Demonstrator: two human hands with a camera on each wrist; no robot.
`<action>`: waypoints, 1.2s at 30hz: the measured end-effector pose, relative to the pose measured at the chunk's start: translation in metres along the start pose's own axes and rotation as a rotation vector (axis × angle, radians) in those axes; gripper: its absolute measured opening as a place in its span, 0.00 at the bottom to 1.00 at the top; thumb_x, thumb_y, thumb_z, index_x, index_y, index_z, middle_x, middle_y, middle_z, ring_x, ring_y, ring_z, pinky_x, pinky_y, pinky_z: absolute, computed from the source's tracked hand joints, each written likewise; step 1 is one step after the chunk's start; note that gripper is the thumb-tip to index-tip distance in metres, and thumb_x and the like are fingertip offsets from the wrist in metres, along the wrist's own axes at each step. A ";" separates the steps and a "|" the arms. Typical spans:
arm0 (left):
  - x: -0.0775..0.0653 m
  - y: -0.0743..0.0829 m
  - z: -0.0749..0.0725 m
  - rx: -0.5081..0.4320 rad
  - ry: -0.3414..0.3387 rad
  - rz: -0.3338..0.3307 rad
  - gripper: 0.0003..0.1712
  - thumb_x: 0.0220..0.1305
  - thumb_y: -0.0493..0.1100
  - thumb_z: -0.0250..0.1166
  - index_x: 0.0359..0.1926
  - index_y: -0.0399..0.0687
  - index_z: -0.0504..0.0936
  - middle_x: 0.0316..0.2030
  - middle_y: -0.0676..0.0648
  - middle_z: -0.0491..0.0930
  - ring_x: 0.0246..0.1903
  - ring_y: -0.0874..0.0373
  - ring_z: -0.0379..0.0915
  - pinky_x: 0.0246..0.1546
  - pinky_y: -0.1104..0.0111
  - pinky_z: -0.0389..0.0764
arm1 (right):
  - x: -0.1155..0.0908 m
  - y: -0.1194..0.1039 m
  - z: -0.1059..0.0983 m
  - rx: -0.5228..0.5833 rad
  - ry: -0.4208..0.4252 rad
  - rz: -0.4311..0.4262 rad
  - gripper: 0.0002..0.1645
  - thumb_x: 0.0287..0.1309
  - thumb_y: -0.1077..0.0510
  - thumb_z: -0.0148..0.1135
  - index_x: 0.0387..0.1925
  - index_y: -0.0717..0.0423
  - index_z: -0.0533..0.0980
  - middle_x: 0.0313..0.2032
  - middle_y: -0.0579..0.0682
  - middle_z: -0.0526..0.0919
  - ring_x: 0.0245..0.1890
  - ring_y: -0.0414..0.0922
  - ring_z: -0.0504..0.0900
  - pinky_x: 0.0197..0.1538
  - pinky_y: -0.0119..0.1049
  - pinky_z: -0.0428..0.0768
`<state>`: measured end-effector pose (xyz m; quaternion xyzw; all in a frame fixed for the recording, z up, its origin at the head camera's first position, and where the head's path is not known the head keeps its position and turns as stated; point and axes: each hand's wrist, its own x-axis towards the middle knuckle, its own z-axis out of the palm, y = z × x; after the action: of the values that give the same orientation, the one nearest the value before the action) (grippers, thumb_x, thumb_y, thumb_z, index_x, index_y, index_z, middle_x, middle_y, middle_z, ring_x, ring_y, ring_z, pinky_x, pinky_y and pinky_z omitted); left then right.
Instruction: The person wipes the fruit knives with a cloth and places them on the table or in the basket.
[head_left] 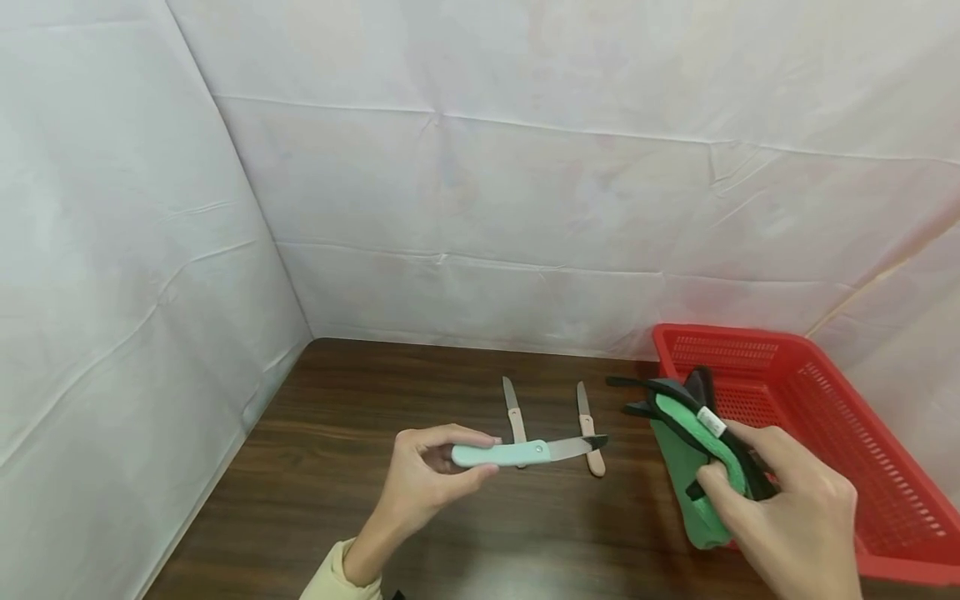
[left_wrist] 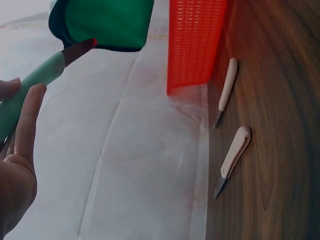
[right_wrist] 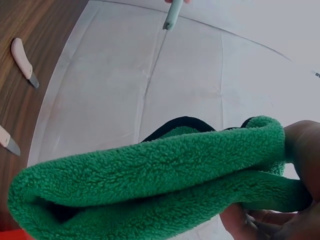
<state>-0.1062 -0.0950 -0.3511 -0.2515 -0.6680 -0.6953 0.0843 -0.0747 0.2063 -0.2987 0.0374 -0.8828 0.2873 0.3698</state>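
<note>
My left hand (head_left: 420, 479) pinches the mint-green handle of a folding knife (head_left: 501, 454) between thumb and fingers. Its blade (head_left: 567, 448) is folded out and points right, dark at the tip. Held in my right hand (head_left: 806, 504) is a folded green cloth (head_left: 693, 492) with black edging and a white tag (head_left: 711, 422); the right wrist view shows its fluffy pile (right_wrist: 150, 165). The cloth overlaps the left side of the red basket. Two pale pink-handled knives (head_left: 517, 423) (head_left: 592, 454) lie on the table behind the mint knife, blades out and pointing away.
A red plastic basket (head_left: 727, 333) with perforated walls stands on the right of the dark wood table (head_left: 360, 417). White sheeting (head_left: 480, 192) hangs behind the table and along its left side.
</note>
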 end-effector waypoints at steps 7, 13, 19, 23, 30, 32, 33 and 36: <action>-0.001 -0.002 0.000 -0.022 -0.018 0.000 0.13 0.41 0.28 0.68 0.33 0.29 0.80 0.31 0.37 0.80 0.17 0.63 0.69 0.11 0.71 0.73 | 0.002 -0.007 0.011 0.041 -0.016 -0.114 0.17 0.28 0.64 0.64 0.31 0.53 0.79 0.23 0.43 0.77 0.19 0.25 0.64 0.17 0.19 0.64; -0.002 -0.005 -0.001 -0.061 -0.053 0.006 0.13 0.42 0.28 0.68 0.34 0.29 0.79 0.32 0.36 0.80 0.17 0.63 0.71 0.11 0.69 0.74 | -0.001 -0.019 0.019 0.061 -0.043 -0.211 0.17 0.28 0.64 0.60 0.30 0.56 0.79 0.22 0.41 0.74 0.16 0.30 0.64 0.16 0.19 0.63; 0.000 -0.008 0.001 -0.129 -0.086 0.063 0.13 0.40 0.24 0.67 0.33 0.26 0.79 0.32 0.33 0.79 0.23 0.60 0.74 0.15 0.64 0.78 | -0.006 -0.034 0.024 0.059 -0.104 -0.272 0.17 0.30 0.63 0.58 0.31 0.58 0.79 0.23 0.40 0.72 0.15 0.33 0.65 0.17 0.19 0.64; 0.001 -0.008 0.002 -0.146 -0.095 0.075 0.13 0.40 0.23 0.66 0.33 0.26 0.79 0.32 0.33 0.79 0.24 0.59 0.75 0.16 0.63 0.78 | -0.010 -0.041 0.028 0.059 -0.146 -0.307 0.18 0.32 0.62 0.57 0.33 0.57 0.80 0.24 0.39 0.71 0.15 0.32 0.64 0.17 0.18 0.62; 0.001 -0.010 0.003 -0.181 -0.082 0.095 0.13 0.39 0.22 0.66 0.32 0.25 0.79 0.32 0.33 0.79 0.26 0.54 0.78 0.18 0.62 0.79 | -0.016 -0.045 0.039 0.037 -0.178 -0.475 0.20 0.35 0.59 0.51 0.34 0.54 0.80 0.23 0.40 0.69 0.14 0.29 0.56 0.15 0.18 0.52; 0.001 -0.010 0.003 -0.190 -0.072 0.094 0.13 0.38 0.22 0.67 0.31 0.25 0.78 0.32 0.32 0.79 0.25 0.54 0.78 0.17 0.63 0.78 | -0.017 -0.045 0.042 0.016 -0.190 -0.518 0.20 0.36 0.58 0.50 0.35 0.52 0.81 0.24 0.40 0.68 0.14 0.28 0.54 0.16 0.18 0.50; 0.001 -0.010 0.003 -0.187 -0.065 0.094 0.13 0.38 0.22 0.67 0.31 0.25 0.78 0.31 0.32 0.79 0.24 0.55 0.78 0.16 0.63 0.78 | -0.018 -0.045 0.042 0.007 -0.197 -0.538 0.20 0.36 0.58 0.50 0.35 0.51 0.81 0.24 0.40 0.67 0.14 0.28 0.54 0.16 0.18 0.50; 0.000 -0.010 0.002 -0.184 -0.055 0.091 0.13 0.38 0.22 0.67 0.31 0.26 0.79 0.31 0.33 0.79 0.21 0.59 0.77 0.13 0.66 0.76 | -0.019 -0.045 0.043 -0.015 -0.218 -0.583 0.19 0.34 0.58 0.54 0.34 0.49 0.81 0.24 0.40 0.65 0.14 0.28 0.55 0.14 0.18 0.52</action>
<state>-0.1104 -0.0919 -0.3598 -0.3071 -0.5913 -0.7420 0.0741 -0.0755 0.1431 -0.3144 0.3168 -0.8713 0.1567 0.3403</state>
